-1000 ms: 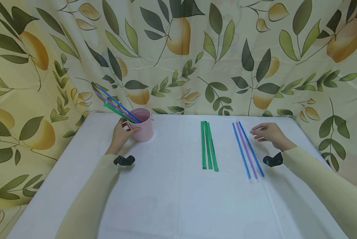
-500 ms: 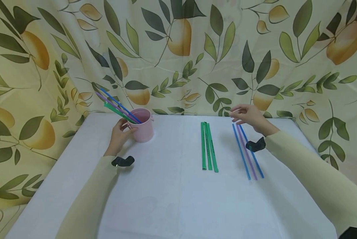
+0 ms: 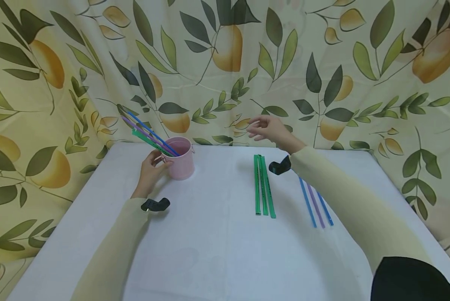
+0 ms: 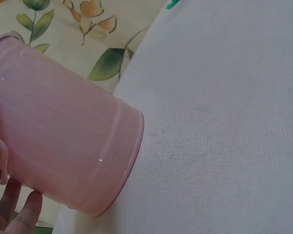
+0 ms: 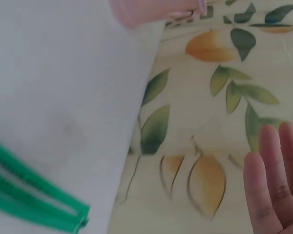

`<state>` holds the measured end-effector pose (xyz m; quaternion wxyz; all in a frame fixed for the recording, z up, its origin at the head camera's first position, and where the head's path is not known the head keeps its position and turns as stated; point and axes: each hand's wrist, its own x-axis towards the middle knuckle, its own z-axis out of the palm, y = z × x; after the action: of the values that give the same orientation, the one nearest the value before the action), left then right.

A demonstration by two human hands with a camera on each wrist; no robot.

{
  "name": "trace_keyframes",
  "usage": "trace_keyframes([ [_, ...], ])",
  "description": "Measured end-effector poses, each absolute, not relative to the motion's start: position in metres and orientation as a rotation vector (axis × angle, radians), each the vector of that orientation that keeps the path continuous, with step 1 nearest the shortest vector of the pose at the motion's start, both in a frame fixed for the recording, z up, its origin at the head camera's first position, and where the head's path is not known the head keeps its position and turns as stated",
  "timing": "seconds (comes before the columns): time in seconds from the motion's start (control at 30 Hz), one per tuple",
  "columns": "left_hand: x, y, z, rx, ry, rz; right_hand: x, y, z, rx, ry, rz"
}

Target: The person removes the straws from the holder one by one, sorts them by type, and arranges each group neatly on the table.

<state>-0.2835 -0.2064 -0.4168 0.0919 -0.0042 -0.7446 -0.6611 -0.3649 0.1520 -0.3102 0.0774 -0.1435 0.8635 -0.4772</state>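
In the head view my left hand [image 3: 148, 175] holds the pink bucket [image 3: 182, 166] by its left side, thumb toward the front. The left wrist view shows its fingertips [image 4: 25, 212] beside the small handle loop. Leaning out of the bucket to the left are a blue stick [image 3: 153, 133], a purple one and a green flat strip [image 3: 149, 141]. My right hand [image 3: 272, 130] is in the air, fingers extended and holding nothing, beyond the far ends of several green printed strips [image 3: 264, 188] on the table. Blue and purple sticks [image 3: 308, 205] lie farther right, partly hidden by the right sleeve.
A white cloth covers the table [image 3: 210, 242]. Behind its far edge hangs a curtain [image 3: 225, 104] printed with lemons and leaves. Black wrist devices [image 3: 280, 166] sit on both sleeves, and a black shape [image 3: 413, 280] fills the lower right corner.
My right hand has swept left, from beside the blue and purple sticks, over their far ends, to beyond the green strips. The left hand and bucket stay in place.
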Motion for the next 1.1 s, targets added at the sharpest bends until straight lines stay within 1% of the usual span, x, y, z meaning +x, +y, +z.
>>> trace_keyframes([
  [0.27, -0.289, -0.208, -0.424, 0.016, -2.187, -1.992, -0.379, 0.090, -0.300, -0.602, 2.457, -1.548],
  [0.5, -0.299, -0.211, -0.436, 0.066, -2.220, -1.961, -0.381, 0.039, -0.298, -0.732, 2.391, -1.518],
  [0.8, -0.287, -0.206, -0.419, 0.031, -2.204, -1.979, -0.375, -0.018, -0.320, -0.879, 2.393, -1.370],
  [1.1, -0.300, -0.212, -0.439, 0.041, -2.204, -1.941, -0.369, -0.058, -0.342, -0.950, 2.363, -1.365],
])
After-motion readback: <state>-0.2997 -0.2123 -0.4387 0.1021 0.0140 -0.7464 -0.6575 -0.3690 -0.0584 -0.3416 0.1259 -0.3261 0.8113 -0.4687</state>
